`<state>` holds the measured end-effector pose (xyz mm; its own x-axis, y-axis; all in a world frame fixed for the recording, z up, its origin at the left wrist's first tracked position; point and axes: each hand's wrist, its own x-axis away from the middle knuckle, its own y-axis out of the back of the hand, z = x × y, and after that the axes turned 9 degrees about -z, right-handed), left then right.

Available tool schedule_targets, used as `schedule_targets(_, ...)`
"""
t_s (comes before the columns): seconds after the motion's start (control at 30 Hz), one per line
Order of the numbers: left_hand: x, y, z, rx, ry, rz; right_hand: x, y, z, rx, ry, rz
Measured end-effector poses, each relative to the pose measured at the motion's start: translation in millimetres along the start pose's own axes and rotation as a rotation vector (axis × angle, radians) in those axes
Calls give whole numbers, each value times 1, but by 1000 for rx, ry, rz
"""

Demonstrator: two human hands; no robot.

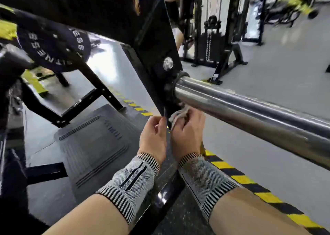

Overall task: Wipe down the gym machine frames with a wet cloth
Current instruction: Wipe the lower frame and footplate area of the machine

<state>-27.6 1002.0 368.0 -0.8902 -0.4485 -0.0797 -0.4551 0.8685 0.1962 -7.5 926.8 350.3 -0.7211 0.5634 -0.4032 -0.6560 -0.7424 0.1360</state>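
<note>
head view, one frame. landmark: plate point(157, 52), the black steel plate of the machine frame, slanting from upper left down to a narrow lower edge near picture centre.

hands: two. left hand point(153, 136) sits just left of the plate's lower edge, fingers curled in, tips pinched at that edge; whether they nip a bit of cloth cannot be told. right hand point(187, 133) sits just right of the same edge, fingers clenched round the cloth.

cloth point(178, 114): one, whitish, bunched, only a small part showing above the right hand. it presses against the plate's lower edge, directly under the bar's collar. its visible long axis runs from the fist up and right toward the bar.

bar point(250, 109): one, chrome, round. it leaves the plate's right face at a black collar; long axis runs from the plate down and right out of the picture.

bolt point(168, 63): one, silver, on the plate just above the collar.

wrist sleeves: two, grey knit with black-striped cuffs, one per forearm, below the plate.

weight disc point(53, 45): one, black with white lettering, left of the plate.

floor mat point(92, 141): one, dark, ribbed, below and left of the plate.

hazard tape point(250, 179): one yellow-and-black strip on the floor, passing under the plate and running down to the right.

cable machine point(212, 38): one, black, with weight stack, well beyond the plate to the right, blurred.
</note>
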Motion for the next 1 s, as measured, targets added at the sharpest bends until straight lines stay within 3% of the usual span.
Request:
schedule_targets(0.13,-15,-14,33,56,-198,-72,12,-9,-57,70,22,-26)
schedule_targets(0.3,-21,-25,49,146,-342,-62,3,-18,-35,-318,308,-79)
schedule_targets(0.37,-17,-28,55,158,-365,-46,8,-22,-57,-299,231,-91)
schedule_targets(0.47,-12,-24,61,75,-378,-14,21,-21,-99,-80,-24,-48)
schedule_targets(0.5,-14,-22,63,59,-374,-11,21,-21,-100,-25,3,-34)
schedule_targets(0.63,-24,-11,56,216,-255,35,6,-23,-58,-84,633,-73)
schedule_targets(0.8,-26,2,45,372,-113,83,4,-13,-69,225,1241,-196)
schedule_targets(0.93,-33,5,54,448,-46,88,-9,-18,-32,700,1451,-231)
schedule_targets(1.0,-31,9,54,455,-34,82,-7,-18,-44,1063,1556,-66)
